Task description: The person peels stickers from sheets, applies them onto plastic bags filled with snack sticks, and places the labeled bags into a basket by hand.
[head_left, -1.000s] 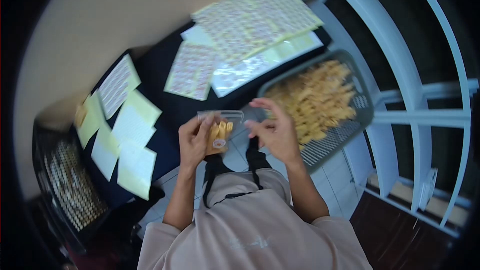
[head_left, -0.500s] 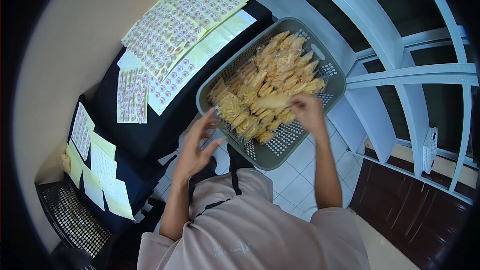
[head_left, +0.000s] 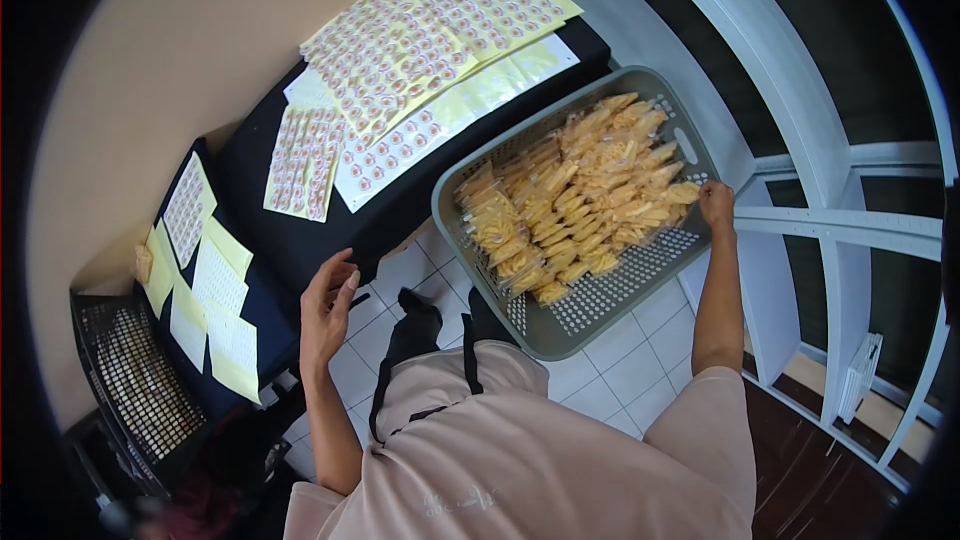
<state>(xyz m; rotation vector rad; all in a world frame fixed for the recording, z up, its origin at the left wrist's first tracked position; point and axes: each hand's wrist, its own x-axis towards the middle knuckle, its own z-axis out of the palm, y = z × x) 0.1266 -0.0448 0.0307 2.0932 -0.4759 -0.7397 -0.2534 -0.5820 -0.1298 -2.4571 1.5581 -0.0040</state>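
A grey-green plastic basket with perforated sides holds rows of clear packets of yellow snacks. My right hand is at the basket's right side, its fingers closed on the end of a snack packet at the edge of the pile. Part of that grip is hidden behind the fingers. My left hand hangs in the air to the left of the basket, fingers loosely stretched and nothing in them. The black-covered table is just beyond it.
Sheets of round stickers lie on the black-covered table. Handwritten papers are at its left end, above a black crate. White metal shelving stands on the right, over a tiled floor.
My right hand has moved right with a packet, from above the pile to its right edge. My left hand has drawn away from the basket's rim. The view has shifted.
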